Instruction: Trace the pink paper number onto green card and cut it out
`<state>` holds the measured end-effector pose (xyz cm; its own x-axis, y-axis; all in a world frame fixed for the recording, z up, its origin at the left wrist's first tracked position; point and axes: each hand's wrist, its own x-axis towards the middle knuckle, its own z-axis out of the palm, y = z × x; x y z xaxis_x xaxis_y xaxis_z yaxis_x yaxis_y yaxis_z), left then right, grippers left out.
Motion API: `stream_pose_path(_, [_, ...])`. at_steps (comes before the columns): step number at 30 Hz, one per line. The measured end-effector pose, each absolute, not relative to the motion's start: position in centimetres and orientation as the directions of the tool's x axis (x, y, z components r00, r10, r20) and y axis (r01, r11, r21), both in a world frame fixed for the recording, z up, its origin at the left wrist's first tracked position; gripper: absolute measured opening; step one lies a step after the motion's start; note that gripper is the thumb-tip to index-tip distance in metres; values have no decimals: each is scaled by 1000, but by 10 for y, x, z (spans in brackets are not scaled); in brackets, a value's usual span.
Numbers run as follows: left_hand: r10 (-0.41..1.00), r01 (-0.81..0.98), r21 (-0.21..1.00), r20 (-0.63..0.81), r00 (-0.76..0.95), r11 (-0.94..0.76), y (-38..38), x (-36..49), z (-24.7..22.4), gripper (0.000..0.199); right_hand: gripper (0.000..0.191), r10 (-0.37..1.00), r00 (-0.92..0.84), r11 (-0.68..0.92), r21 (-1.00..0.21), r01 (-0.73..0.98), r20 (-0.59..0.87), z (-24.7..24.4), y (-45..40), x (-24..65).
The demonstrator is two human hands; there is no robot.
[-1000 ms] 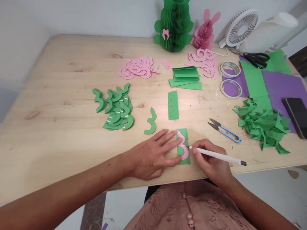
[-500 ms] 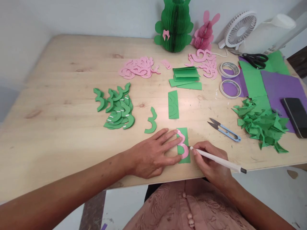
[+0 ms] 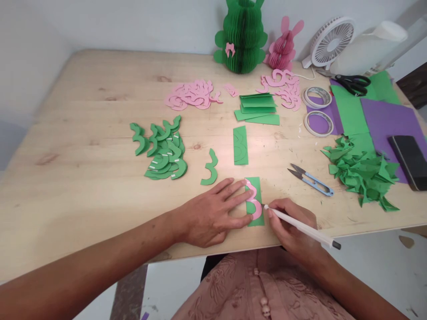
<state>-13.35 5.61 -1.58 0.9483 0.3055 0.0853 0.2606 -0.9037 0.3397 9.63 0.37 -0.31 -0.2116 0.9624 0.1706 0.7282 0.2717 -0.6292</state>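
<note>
Lying flat with fingers spread, my left hand (image 3: 213, 213) presses a pink curved paper template (image 3: 256, 208) onto a green paper rectangle (image 3: 259, 221) near the table's front edge. My right hand (image 3: 295, 224) is closed around a white pen (image 3: 302, 226), its tip at the right edge of the template. Just beyond lies another green rectangle (image 3: 240, 146) with a curved outline drawn on it. To the left of that is a single green cut-out (image 3: 210, 168) of similar wavy shape.
A pile of green cut-outs (image 3: 165, 151) lies left, pink cut-outs (image 3: 190, 94) behind. Blue thread snips (image 3: 312, 180), green scraps (image 3: 365, 171), tape rolls (image 3: 318, 123), black scissors (image 3: 353, 83) and a phone (image 3: 408, 162) are at right. A fan (image 3: 333, 42) and honeycomb paper figures (image 3: 243, 40) stand by the wall.
The view has shifted very slightly. The pen remains by the template's right edge and my left hand holds its place; any pen movement is too small to make out.
</note>
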Motion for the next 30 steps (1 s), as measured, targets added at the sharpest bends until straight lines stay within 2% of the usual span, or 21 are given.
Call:
stream_pose_path(18, [325,266,354,119,938,-897,55,-133,-16,55,8,937,-258,349,-579,737,237,-8,-2,98])
stream_pose_path(30, [302,264,331,66,951,-906,55,-132,-16,57,9,927,-262,374,-596,710,270,-8,-5,98])
